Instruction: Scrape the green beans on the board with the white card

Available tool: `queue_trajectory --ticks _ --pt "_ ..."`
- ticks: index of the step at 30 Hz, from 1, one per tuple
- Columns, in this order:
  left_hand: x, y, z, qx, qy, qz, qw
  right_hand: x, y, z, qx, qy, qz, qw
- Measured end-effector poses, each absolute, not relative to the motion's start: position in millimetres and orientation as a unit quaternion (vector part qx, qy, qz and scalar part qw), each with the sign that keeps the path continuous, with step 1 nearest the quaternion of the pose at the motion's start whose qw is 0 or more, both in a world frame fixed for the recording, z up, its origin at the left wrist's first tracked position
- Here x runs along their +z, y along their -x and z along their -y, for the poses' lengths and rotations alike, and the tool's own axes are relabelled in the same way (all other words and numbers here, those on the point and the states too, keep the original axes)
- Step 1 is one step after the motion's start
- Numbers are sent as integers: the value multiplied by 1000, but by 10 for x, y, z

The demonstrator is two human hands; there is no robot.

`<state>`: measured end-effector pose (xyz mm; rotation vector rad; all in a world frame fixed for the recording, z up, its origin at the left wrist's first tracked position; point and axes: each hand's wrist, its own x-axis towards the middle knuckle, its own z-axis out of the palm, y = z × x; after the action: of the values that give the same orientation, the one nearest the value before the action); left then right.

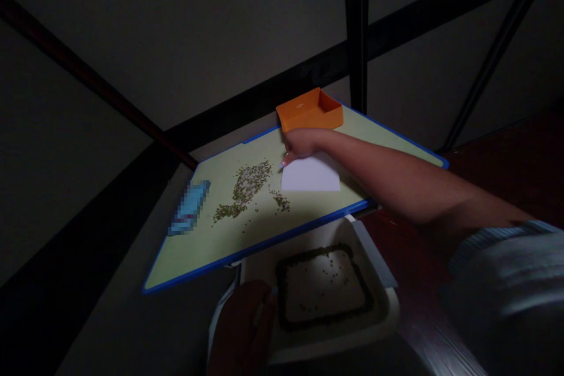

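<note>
My right hand (302, 144) reaches over the pale yellow board, closed on the upper edge of a flat white scraper (311, 175) with a straight lower edge. Its index fingertip points left, close to a spread of small green-brown grains (252, 181) on the board. A smaller cluster of grains (281, 201) lies just left of the scraper. In the foreground my left hand (247, 314) grips the left wall of a white tub (383, 320). Inside the tub, grains line the edges of the floor, with a few scattered in the middle.
The yellow board (189, 264) has a blue rim and overhangs the tub's far side. An orange open box (308, 114) stands at its back, behind my right hand. A blue packet (189, 208), partly blurred, lies at the left edge. Dark-framed wall panels rise behind.
</note>
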<state>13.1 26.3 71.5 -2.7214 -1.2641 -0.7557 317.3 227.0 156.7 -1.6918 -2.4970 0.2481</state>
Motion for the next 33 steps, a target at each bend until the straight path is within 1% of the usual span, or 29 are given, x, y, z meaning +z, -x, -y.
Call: queue_trajectory --ticks 6,11,15,24,29,33 --pt "654 -139 -243 -280 866 412 49 1449 -2958 -2239 88 548 829 63" --pt "653 -184 -224 -301 855 419 53 1430 -2935 -2221 107 514 844 111" --pt "671 -209 -229 -305 858 412 41 1441 -2934 -2201 146 481 855 127" --pt "680 -240 -242 -295 867 401 12 1552 -3041 -2197 121 504 848 112" --pt "679 -253 -241 -293 867 403 3 1565 -3016 -2158 143 484 854 122" --pt "696 -273 -235 -296 865 404 4 1514 -2917 -2126 163 474 859 103"
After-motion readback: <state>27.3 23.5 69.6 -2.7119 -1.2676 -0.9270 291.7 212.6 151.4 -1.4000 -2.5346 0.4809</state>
